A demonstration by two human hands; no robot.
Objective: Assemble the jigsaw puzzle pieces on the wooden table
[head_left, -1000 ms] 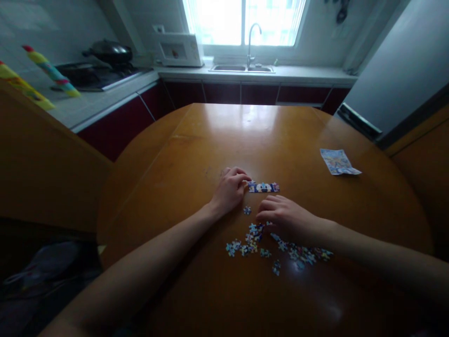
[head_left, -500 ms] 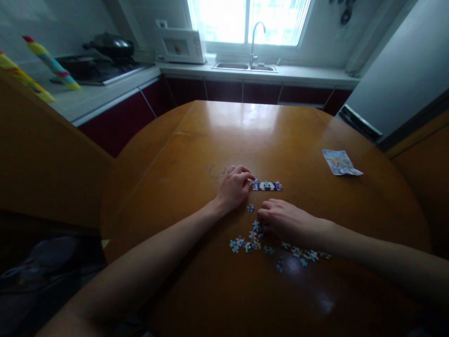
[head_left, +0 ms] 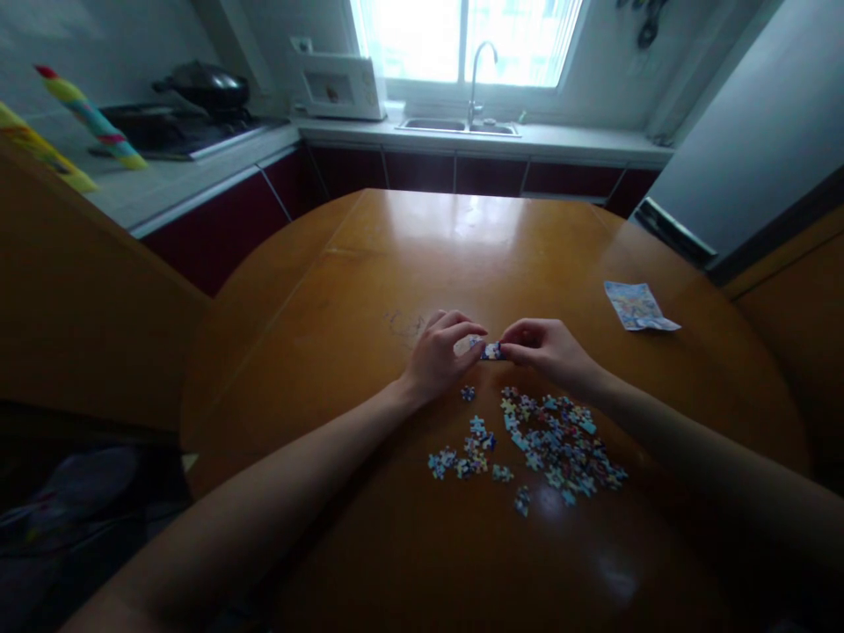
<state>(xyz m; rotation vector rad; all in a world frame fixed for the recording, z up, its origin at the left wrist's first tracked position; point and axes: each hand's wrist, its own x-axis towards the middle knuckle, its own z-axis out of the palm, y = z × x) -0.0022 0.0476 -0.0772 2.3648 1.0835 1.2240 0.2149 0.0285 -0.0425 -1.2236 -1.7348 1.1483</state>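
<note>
A short joined strip of jigsaw puzzle pieces point(head_left: 491, 352), dark blue and white, lies on the table between my hands. My left hand point(head_left: 443, 350) holds the strip's left end between thumb and fingers. From the other side, my right hand point(head_left: 544, 350) closes its thumb and fingers on the right end, hiding that part of the strip. Whether a loose piece is also in the right fingers cannot be made out. Just below sits a single loose puzzle piece point(head_left: 468, 393). Nearer to me spreads a pile of loose puzzle pieces point(head_left: 560, 444), with a smaller cluster point(head_left: 471, 457) to its left.
A creased printed paper sheet point(head_left: 636, 306) lies on the right of the round wooden table point(head_left: 296, 369). Beyond the table are a counter with a sink point(head_left: 435, 125), a white microwave point(head_left: 343, 86) and a stove with a black pan point(head_left: 204, 86).
My right hand has moved up from the loose pieces to the strip's right end, uncovering the pile. My left hand stays by the strip, its thumb now further over the left end.
</note>
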